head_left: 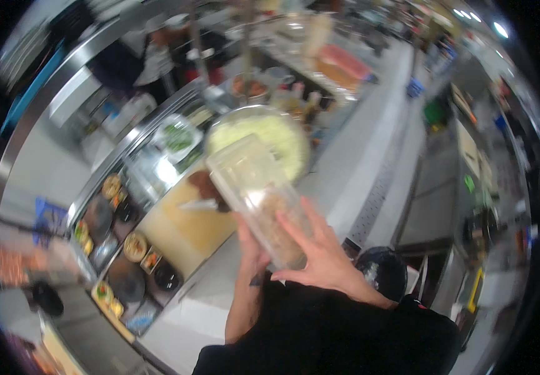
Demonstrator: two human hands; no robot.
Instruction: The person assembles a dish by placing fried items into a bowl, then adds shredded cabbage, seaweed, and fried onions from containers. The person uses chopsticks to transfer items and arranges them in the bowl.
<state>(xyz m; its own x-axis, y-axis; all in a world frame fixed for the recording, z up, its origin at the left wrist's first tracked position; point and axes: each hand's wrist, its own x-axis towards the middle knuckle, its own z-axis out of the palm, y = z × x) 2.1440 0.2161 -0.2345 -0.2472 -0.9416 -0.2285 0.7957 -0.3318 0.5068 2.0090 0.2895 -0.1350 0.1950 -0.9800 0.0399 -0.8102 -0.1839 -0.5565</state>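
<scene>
A long, clear plastic container (pixel 245 172) is tilted in front of me, with pale brown food pieces gathered at its near end. My left hand (pixel 252 247) grips its left side from below, the fingers partly hidden behind it. My right hand (pixel 320 253) lies over the right side, fingers spread against the plastic. Beyond the container stands a large round metal bowl (pixel 304 140) full of pale yellow-green shreds, which the container partly covers. To the left, a knife (pixel 198 204) lies on a yellowish cutting board (pixel 176 222), beside a dark brown item (pixel 206 186) that I cannot make out.
Two trays of dishes (pixel 126 275) stand at the left on the counter. A white dish of chopped greens (pixel 177 136) sits past the cutting board. Bottles (pixel 312 103) line the far side. A black bin-like shape (pixel 382 272) is by my right arm. Motion blurs the background.
</scene>
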